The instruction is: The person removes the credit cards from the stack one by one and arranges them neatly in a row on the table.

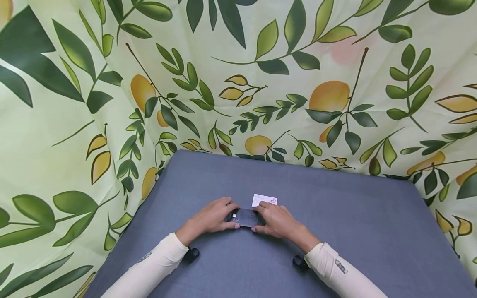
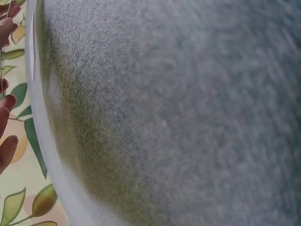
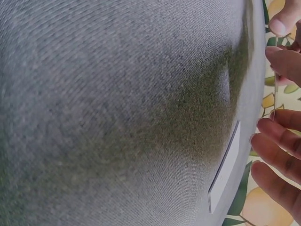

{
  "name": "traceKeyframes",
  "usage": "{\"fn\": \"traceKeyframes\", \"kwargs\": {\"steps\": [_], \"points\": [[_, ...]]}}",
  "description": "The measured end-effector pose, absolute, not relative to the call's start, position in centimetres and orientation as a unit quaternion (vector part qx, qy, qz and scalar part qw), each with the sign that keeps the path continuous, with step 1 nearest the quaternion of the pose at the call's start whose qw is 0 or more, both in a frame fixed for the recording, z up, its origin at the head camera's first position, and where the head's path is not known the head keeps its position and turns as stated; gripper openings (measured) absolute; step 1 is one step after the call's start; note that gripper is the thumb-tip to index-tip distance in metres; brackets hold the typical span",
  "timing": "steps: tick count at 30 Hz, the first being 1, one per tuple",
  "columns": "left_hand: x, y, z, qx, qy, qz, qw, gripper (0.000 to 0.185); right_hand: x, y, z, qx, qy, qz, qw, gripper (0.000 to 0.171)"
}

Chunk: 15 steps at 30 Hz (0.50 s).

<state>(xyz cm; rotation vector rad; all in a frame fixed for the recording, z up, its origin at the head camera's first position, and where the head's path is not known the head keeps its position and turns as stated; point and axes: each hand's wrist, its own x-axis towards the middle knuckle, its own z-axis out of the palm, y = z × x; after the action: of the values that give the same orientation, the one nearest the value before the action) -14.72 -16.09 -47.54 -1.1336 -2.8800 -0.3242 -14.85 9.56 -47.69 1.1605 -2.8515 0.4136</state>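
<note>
A dark bank card point(image 1: 246, 217) with "VIP" printed on it is held by its two short ends between the hands. The left hand point(image 1: 213, 216) pinches its left end, thumb at the near corner and fingers at the far one. At the other end the right hand point(image 1: 277, 220) grips it in the same way. Edge-on in the right wrist view, the card point(image 3: 275, 82) shows as a thin line between the fingers, raised over the table. Just beyond the right fingers a white card point(image 1: 265, 198) with a pink pattern lies flat, partly covered by them.
The table point(image 1: 335, 248) has a grey-blue cloth cover. Fabric point(image 1: 261, 103) printed with leaves and fruit hangs behind it and along the left side. A black wrist device point(image 1: 191, 254) shows beneath the left forearm, and another point(image 1: 299, 262) beneath the right.
</note>
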Motion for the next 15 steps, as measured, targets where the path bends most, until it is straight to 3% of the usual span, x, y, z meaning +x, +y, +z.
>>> {"fn": "traceKeyframes", "kwargs": {"steps": [15], "points": [[-14.6,-17.4,-48.0,-0.372,-0.922,-0.103,0.03,0.056,-14.9,8.4,-48.0,0.373,-0.919,0.126,0.024,0.053]]}}
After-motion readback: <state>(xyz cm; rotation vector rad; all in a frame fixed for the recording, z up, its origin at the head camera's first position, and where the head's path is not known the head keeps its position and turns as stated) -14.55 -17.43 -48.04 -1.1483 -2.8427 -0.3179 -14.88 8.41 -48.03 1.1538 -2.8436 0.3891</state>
